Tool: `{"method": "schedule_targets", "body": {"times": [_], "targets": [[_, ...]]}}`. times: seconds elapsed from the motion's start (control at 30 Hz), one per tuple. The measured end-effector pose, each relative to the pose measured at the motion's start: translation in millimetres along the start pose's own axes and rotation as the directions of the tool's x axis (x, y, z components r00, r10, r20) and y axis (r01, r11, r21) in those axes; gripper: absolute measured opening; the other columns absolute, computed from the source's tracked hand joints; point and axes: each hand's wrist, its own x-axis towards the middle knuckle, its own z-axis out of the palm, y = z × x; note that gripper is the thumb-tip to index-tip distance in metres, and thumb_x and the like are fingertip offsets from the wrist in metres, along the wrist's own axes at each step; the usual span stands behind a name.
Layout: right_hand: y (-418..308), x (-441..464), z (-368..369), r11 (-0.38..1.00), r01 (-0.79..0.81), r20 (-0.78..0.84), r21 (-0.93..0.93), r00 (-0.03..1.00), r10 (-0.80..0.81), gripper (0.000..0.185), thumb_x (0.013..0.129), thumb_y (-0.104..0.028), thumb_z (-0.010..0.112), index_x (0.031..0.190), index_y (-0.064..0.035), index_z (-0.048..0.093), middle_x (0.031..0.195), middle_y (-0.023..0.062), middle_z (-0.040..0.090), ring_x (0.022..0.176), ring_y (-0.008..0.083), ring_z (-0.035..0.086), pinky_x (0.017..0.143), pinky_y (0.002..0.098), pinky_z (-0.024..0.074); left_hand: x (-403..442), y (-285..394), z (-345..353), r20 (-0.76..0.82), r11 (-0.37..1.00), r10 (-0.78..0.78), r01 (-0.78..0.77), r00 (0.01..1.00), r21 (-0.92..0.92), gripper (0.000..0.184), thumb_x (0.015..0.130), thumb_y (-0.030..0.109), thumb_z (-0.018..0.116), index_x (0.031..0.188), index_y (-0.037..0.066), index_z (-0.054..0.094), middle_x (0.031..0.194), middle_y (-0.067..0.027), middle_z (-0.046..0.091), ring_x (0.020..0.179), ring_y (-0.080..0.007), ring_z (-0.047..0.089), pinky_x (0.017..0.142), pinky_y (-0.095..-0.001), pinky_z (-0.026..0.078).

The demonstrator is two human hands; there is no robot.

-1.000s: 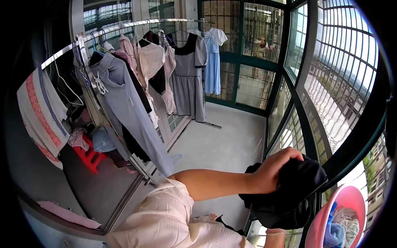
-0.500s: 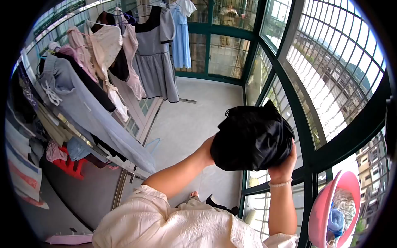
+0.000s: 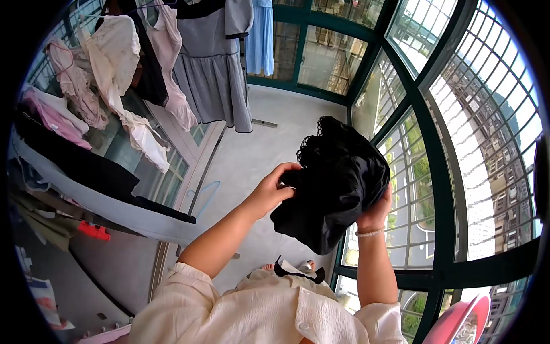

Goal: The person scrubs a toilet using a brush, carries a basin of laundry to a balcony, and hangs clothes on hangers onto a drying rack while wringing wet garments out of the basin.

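Lower centre, nearest: the wearer's cream shirt [image 3: 252,315]. Both forearms reach up from it, hands well apart, one at each side of a bunched black garment [image 3: 338,183] held at centre, right of the middle, above the floor.

Left hand [image 3: 272,192]: part curled, thumb below and fingers above, closed on the garment's left edge. Right hand [image 3: 376,211]: at the garment's lower right side, beaded bracelet [image 3: 370,232] at the wrist; fingers mostly hidden by cloth, so cannot tell how tightly they close.

Lower right corner: pink basin [image 3: 458,321], cut by the frame, with cloth inside. Beyond the left hand, a light blue hanger [image 3: 207,198]. Upper left: hanging clothes, among them a grey dress [image 3: 212,74]. Top centre, farther: blue dress [image 3: 260,40]. Right side: barred windows, buildings outside.

Against half a second earlier: the garment hangs looser, its lacy edge more exposed at upper left; the left hand has gone from flat against its side to gripping the edge. Less of the basin shows.
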Motion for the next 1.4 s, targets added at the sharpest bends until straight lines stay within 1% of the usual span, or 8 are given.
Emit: {"method": "schedule_targets", "body": {"times": [0.17, 0.4, 0.5, 0.6, 0.67, 0.73, 1.03, 1.4], "targets": [[17, 87, -20, 0.998, -0.057, -0.018, 0.019, 0.998, 0.058, 0.044, 0.094, -0.036, 0.038, 0.119, -0.0034, 0.054, 0.122, 0.0114, 0.056, 0.113, 0.0281, 0.051, 0.101, 0.0381, 0.0362, 48, -38, -13, -0.254, 0.889, -0.303, 0.177, 0.919, -0.422, 0.051, 0.079, 0.006, 0.061, 0.126, 0.003, 0.042, 0.113, -0.0087, 0.052, 0.097, -0.0182, 0.054, 0.087, -0.0323, 0.044], [-1, 262, -86, 0.859, -0.460, 0.020, -0.225, 0.879, 0.476, 0.051, 0.091, -0.043, 0.043, 0.121, -0.0029, 0.052, 0.115, 0.0103, 0.060, 0.110, 0.0257, 0.053, 0.099, 0.0376, 0.0374, 175, -24, 15, -0.246, 0.654, -0.041, -0.160, 0.968, -0.739, 0.049, 0.080, 0.004, 0.057, 0.125, 0.005, 0.041, 0.112, -0.0097, 0.054, 0.103, -0.0215, 0.055, 0.091, -0.0379, 0.045], [-16, 353, -169, 0.121, -0.352, -0.243, -0.928, 0.819, 0.520, 0.064, 0.088, -0.058, 0.039, 0.115, -0.0025, 0.055, 0.104, 0.0088, 0.060, 0.091, 0.0197, 0.058, 0.064, 0.0328, 0.0528, 251, -5, 34, -0.356, 0.635, 0.149, -0.365, 0.923, -0.681, 0.050, 0.086, 0.009, 0.055, 0.132, 0.012, 0.036, 0.115, -0.0033, 0.050, 0.103, -0.0147, 0.051, 0.088, -0.0317, 0.043], [-39, 409, -164, -0.358, -0.339, -0.461, -0.870, 0.817, 0.346, 0.068, 0.086, -0.064, 0.038, 0.118, -0.0065, 0.055, 0.102, 0.0108, 0.057, 0.086, 0.0191, 0.057, 0.049, 0.0290, 0.0525, 323, 29, 27, -0.466, 0.571, 0.244, -0.514, 0.850, -0.640, 0.048, 0.089, 0.009, 0.052, 0.133, 0.016, 0.034, 0.112, 0.0004, 0.049, 0.096, -0.0091, 0.047, 0.084, -0.0277, 0.041], [-52, 418, -118, 0.311, -0.522, -0.333, -0.794, 0.802, 0.495, 0.073, 0.087, -0.062, 0.037, 0.139, -0.0103, 0.030, 0.127, 0.0165, 0.044, 0.108, 0.0258, 0.052, 0.081, 0.0435, 0.0495, 357, 51, 22, -0.522, 0.512, 0.323, -0.609, 0.790, -0.605, 0.045, 0.088, 0.007, 0.054, 0.130, 0.011, 0.037, 0.109, -0.0010, 0.049, 0.098, -0.0104, 0.043, 0.090, -0.0256, 0.034], [-42, 430, -98, 0.559, -0.375, 0.037, -0.740, 0.806, 0.591, 0.081, 0.086, -0.063, 0.039, 0.143, -0.0102, 0.016, 0.132, 0.0155, 0.041, 0.120, 0.0268, 0.044, 0.098, 0.0435, 0.0366, 387, 51, 16, -0.539, 0.602, 0.337, -0.616, 0.772, -0.508, 0.048, 0.088, 0.006, 0.054, 0.131, 0.009, 0.034, 0.112, -0.0040, 0.049, 0.102, -0.0128, 0.043, 0.092, -0.0265, 0.033], [-9, 556, -90, 0.511, -0.334, -0.006, -0.792, 0.841, 0.541, 0.030, 0.084, -0.010, 0.057, 0.112, 0.0014, 0.053, 0.101, 0.0093, 0.061, 0.090, 0.0189, 0.060, 0.081, 0.0299, 0.0481, 421, 79, -40, -0.372, 0.718, 0.596, -0.680, 0.711, -0.150, 0.062, 0.080, -0.001, 0.060, 0.134, 0.006, 0.029, 0.115, -0.0074, 0.047, 0.106, -0.0132, 0.046, 0.092, -0.0266, 0.035], [76, 687, 23, 0.283, -0.011, 0.155, -0.959, 0.815, 0.559, 0.030, 0.075, 0.003, 0.056, 0.104, 0.0040, 0.060, 0.069, 0.0050, 0.062, 0.058, 0.0099, 0.057, 0.055, 0.0188, 0.0443, 372, 59, -176, -0.949, 0.738, 0.073, -0.657, 0.305, -0.154, 0.021, 0.089, 0.021, 0.049, 0.100, 0.004, 0.052, 0.091, -0.0033, 0.059, 0.089, -0.0145, 0.057, 0.079, -0.0285, 0.044]]}}
